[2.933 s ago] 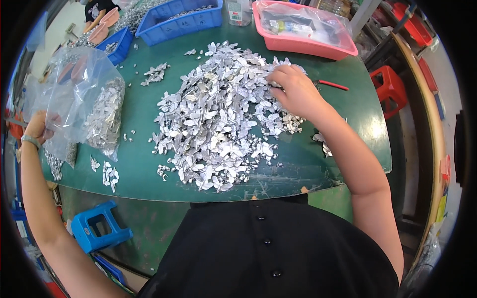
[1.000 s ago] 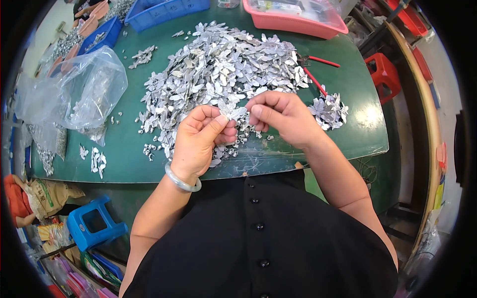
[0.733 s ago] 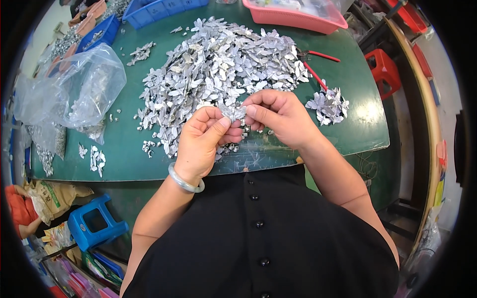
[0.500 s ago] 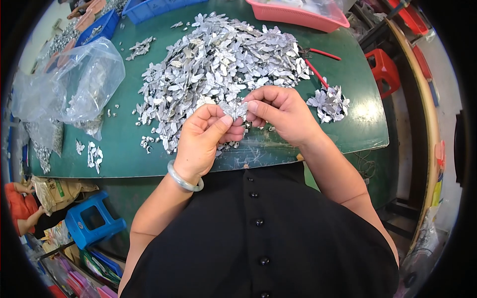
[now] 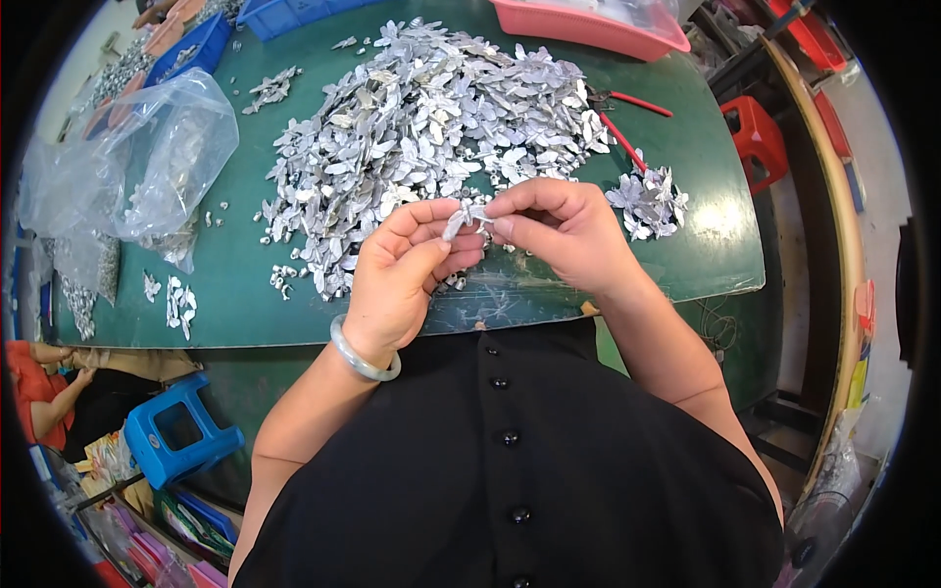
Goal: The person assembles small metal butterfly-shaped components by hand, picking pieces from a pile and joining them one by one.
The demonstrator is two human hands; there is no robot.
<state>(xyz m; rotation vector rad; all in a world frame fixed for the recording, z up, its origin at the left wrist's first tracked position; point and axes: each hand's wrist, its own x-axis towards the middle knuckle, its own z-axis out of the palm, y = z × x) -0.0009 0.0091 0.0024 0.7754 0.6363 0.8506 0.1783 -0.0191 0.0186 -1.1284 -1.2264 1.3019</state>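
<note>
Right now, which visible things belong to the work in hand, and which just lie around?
Likely the work: silvery winged metal piece held by left hand and right hand; heap of similar pieces.
Likely lying about: red-handled pliers; pink tray; blue stool; red stool.

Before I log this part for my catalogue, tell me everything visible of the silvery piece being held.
The silvery piece looks like metal, with winglike lobes spreading from a narrow middle. It is tilted, one lobe slanting down leftward. The left hand and right hand hold it by fingertips in front of the pile. Fine detail is unclear.
</note>
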